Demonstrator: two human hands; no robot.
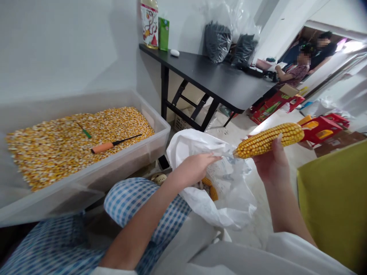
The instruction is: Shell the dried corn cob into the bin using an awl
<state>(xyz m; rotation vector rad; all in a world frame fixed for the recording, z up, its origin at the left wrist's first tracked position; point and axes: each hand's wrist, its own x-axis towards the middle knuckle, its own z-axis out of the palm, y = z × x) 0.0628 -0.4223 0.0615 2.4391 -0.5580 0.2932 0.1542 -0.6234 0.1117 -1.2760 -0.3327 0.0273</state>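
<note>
Your right hand (271,164) is closed around a yellow, full-kernelled corn cob (269,140), its tip near the rim of an open white plastic bag (233,208). Your left hand (196,168) has fingers extended over the bag's mouth; whether they grip it cannot be told. More yellow corn shows inside the bag. To your left, loose yellow kernels (57,152) fill part of a translucent plastic bin (163,133), an orange-handled tool (103,148) lying on them.

No lettering readable; print on bottle label (150,26) too unclear
</note>
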